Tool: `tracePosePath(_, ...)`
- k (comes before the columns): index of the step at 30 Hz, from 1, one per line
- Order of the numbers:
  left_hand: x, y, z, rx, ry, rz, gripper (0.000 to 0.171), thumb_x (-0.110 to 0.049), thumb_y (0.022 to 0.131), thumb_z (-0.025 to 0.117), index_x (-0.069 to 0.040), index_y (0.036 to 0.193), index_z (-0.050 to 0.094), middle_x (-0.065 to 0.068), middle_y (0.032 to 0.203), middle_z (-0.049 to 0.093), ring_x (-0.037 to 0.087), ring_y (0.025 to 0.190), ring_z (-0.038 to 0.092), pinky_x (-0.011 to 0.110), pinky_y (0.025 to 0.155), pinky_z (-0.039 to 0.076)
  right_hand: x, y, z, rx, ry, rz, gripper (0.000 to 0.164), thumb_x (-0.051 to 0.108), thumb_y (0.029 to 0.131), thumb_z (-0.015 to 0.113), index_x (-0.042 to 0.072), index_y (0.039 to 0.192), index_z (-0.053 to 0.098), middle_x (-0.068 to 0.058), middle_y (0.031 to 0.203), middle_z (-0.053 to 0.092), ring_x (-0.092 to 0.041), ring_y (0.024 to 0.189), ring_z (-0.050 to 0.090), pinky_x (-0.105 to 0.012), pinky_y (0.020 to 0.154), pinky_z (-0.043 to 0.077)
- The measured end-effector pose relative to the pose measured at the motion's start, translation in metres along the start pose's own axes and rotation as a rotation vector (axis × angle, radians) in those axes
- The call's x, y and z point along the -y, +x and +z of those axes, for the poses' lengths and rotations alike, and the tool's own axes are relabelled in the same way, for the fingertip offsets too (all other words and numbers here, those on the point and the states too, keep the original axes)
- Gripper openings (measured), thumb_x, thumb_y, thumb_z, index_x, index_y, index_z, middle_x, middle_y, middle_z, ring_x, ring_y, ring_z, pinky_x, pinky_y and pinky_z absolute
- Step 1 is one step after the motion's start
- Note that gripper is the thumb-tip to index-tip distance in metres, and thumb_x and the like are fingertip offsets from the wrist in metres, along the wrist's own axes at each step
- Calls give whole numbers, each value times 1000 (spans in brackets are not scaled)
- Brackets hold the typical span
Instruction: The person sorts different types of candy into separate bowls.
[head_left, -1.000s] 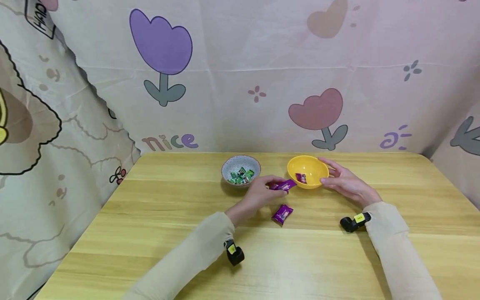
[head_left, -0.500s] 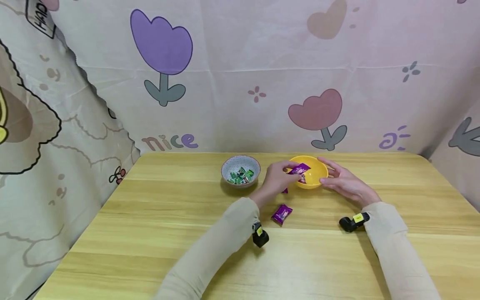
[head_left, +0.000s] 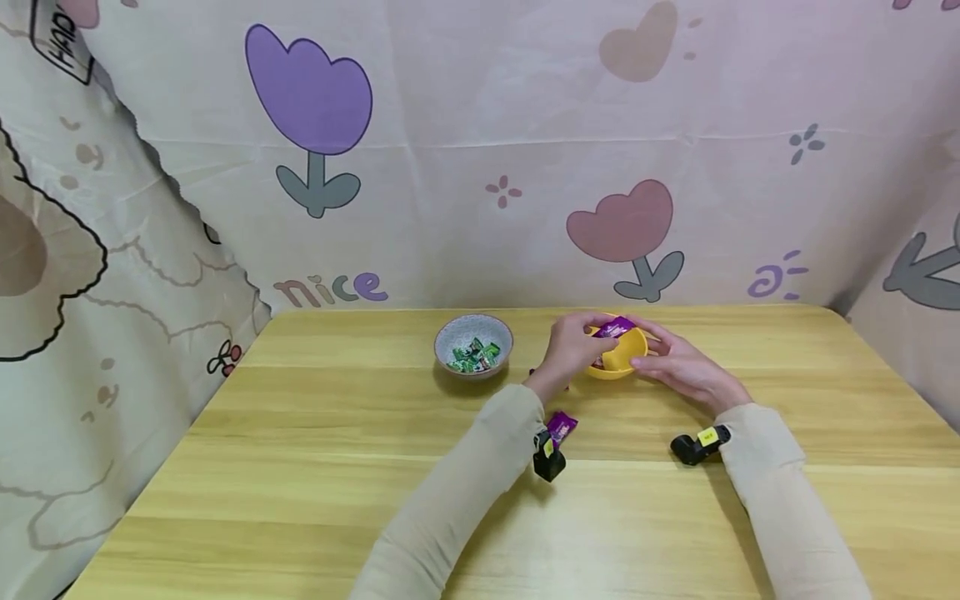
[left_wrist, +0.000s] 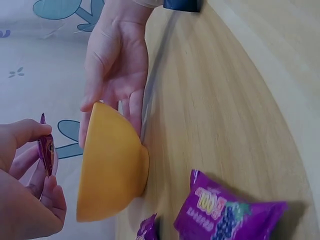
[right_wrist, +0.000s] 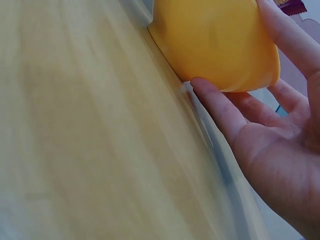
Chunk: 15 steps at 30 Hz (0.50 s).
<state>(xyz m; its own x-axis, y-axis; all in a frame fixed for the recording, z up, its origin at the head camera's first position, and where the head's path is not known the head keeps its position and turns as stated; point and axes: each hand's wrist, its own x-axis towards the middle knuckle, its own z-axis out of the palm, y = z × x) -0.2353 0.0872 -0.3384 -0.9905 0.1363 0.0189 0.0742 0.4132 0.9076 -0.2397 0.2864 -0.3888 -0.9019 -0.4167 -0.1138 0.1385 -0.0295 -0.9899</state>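
Note:
My left hand (head_left: 568,348) pinches a purple-wrapped candy (head_left: 617,326) above the mouth of a yellow bowl (head_left: 611,373). Seen edge-on in the left wrist view, the candy (left_wrist: 46,152) is between thumb and fingertips, apart from the bowl (left_wrist: 110,165). My right hand (head_left: 688,367) holds the bowl's right side, its thumb and fingers spread around the wall; the right wrist view shows fingertips touching the bowl (right_wrist: 220,45). Inside the bowl lies another candy (head_left: 597,362), partly hidden by the left hand. A grape-printed purple candy (left_wrist: 220,212) rests on the table, with a smaller-looking purple wrapper (left_wrist: 146,229) near the bowl.
Left of the yellow bowl stands a grey speckled bowl (head_left: 457,335) with several green-wrapped candies (head_left: 477,357) in it. The wooden table (head_left: 315,467) ends at a printed cloth backdrop (head_left: 450,233). Black wrist cameras hang at both sleeves.
The left hand has carried the purple candy rightward from the table between the bowls to above the yellow bowl. The right hand stays at the bowl. The head view has shifted slightly.

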Motion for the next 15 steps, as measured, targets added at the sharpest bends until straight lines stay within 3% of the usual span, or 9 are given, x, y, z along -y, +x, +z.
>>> tracePosePath(8,-1,3,1,9,18,-15,31,-14,84,76,-16,115,72,-2,115,63,18,108,53,25,85,53,3,0,2,-20,-4,27,87,-3,91,61,11,156,5,-27,155,12,-15,114,53,-32,99,44)
tracePosePath(15,-1,5,4,21,66,11,30,-13,83,77,-16,113,73,-1,117,63,18,110,54,25,86,52,2,-2,1,-19,-9,26,87,-1,92,61,11,156,4,-26,156,9,-13,113,53,-32,100,43)
